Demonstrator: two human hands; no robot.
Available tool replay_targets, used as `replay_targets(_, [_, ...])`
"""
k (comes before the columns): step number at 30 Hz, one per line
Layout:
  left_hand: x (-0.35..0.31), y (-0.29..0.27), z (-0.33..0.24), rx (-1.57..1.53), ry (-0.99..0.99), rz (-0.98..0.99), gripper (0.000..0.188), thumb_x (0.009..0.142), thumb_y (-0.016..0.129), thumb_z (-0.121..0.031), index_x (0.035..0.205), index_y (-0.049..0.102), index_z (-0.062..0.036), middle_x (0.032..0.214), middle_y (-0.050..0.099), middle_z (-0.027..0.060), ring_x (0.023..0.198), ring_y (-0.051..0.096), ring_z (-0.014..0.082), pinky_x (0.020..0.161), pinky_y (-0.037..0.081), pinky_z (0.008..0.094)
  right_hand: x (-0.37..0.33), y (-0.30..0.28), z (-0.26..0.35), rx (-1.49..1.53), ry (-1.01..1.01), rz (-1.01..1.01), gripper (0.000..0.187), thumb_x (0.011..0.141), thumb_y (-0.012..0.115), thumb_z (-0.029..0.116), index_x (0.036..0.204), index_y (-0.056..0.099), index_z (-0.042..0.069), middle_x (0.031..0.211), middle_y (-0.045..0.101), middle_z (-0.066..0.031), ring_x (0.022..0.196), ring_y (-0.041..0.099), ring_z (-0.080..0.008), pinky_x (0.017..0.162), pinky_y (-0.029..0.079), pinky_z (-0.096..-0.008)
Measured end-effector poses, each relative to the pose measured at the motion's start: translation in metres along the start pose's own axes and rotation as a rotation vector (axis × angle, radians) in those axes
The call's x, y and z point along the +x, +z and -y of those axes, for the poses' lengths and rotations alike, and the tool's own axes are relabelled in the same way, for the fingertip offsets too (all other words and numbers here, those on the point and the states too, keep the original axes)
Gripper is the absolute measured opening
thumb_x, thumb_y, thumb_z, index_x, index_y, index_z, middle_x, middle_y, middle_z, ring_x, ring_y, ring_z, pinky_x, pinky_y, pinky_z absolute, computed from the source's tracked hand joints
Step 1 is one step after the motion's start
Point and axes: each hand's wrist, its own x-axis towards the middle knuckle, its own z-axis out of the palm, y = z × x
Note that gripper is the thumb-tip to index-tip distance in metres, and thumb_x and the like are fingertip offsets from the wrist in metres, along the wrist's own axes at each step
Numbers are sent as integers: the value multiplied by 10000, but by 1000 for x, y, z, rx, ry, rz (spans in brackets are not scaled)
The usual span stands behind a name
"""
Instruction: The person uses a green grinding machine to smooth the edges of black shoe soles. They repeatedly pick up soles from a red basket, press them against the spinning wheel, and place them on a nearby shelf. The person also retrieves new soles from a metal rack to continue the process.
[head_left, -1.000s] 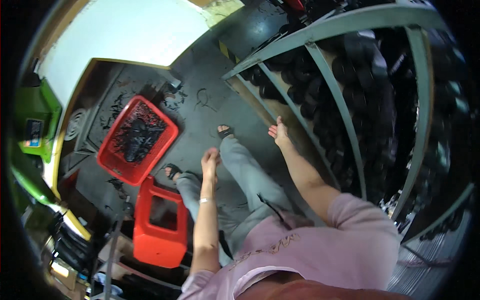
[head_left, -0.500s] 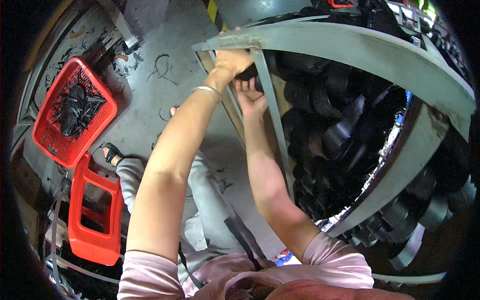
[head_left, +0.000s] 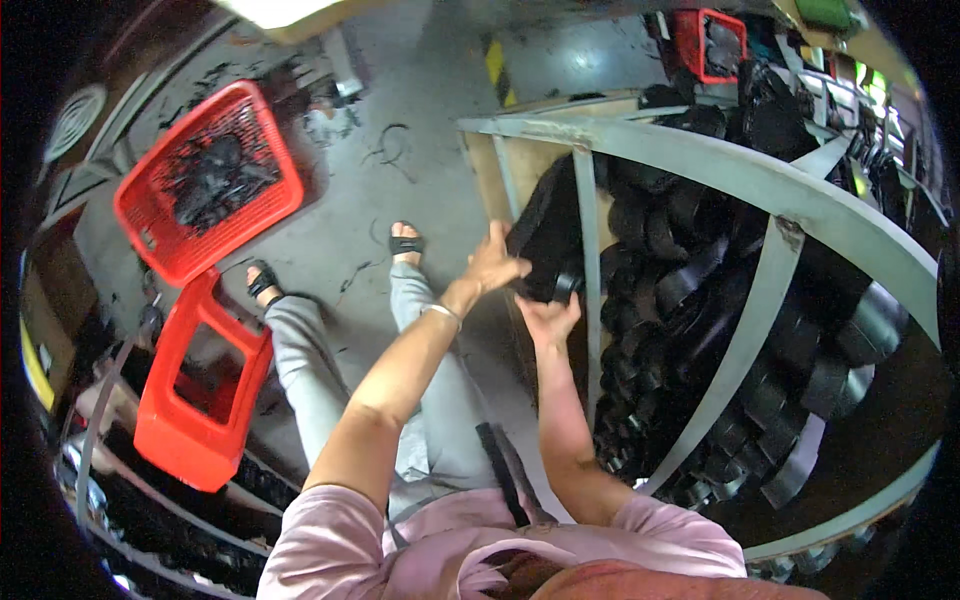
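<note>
A dark black piece (head_left: 548, 225), long with a rounded lower end, stands at the left corner of a grey metal-framed rack (head_left: 690, 150). It looks like rubber soles, perhaps several together, but its exact kind is too dark to tell. My left hand (head_left: 493, 268) grips its left side, fingers up along the edge and thumb across the front. Below, my right hand (head_left: 550, 316) clasps the lower end, with the thumb at the right; the other fingers are partly hidden. Many curved black pieces (head_left: 650, 225) fill the rack to the right of my hands.
On the left floor stands a red plastic basket (head_left: 288, 170) holding black scraps (head_left: 225, 180). A red stool (head_left: 165, 445) sits nearer me beside it. Thin black strips lie on the grey floor (head_left: 385, 170). Another red basket (head_left: 685, 40) is at the far right. More black pieces (head_left: 765, 425) hang lower right.
Both hands have come down and nearer me from the rack's top corner, with the black piece now showing between them. My view has shifted, bringing my feet and the far basket into sight.
</note>
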Motion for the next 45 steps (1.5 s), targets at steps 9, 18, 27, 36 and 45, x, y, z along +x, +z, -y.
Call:
replay_targets(9, [-296,-119,104,-684,254,-188,892,618,709,-201,1384,281,-42,1393,359,132,1355,274,255,1104,236,339,-203,26,-139,-369,509,275,473,832,506,203,1267,480,20,1352,476,-154,1259,436,-293,1071,329,-501])
replay_targets(18, [-613,-251,104,-1029,491,-1296,1018,484,540,-21,1459,248,-35,1307,478,125,1080,568,257,812,511,306,-377,217,-357,-849,879,1062,436,680,691,44,1097,562,40,954,618,-61,835,607,-185,767,497,-303])
replay_targets(27, [-680,-566,-33,-889,1085,-964,842,775,602,-118,1489,163,-44,1134,568,153,1004,596,219,915,479,366,-538,527,-440,-526,519,1295,396,864,558,357,1193,561,137,1055,628,-46,993,584,-186,864,467,-407])
replay_targets(36, [-593,-550,18,-1031,944,-1199,260,898,603,-202,1098,591,-35,963,648,98,854,644,226,751,541,388,-389,446,-459,-1107,220,1264,359,856,659,259,1140,578,56,767,586,-6,609,535,-103,529,444,-246])
replay_targets(45, [-532,-372,360,-219,-686,-1562,708,644,721,-236,1262,510,35,1282,508,252,1249,443,377,1078,349,426,-172,127,-225,-1430,589,487,222,872,586,52,1063,533,-47,854,607,-171,671,638,-289,650,597,-443])
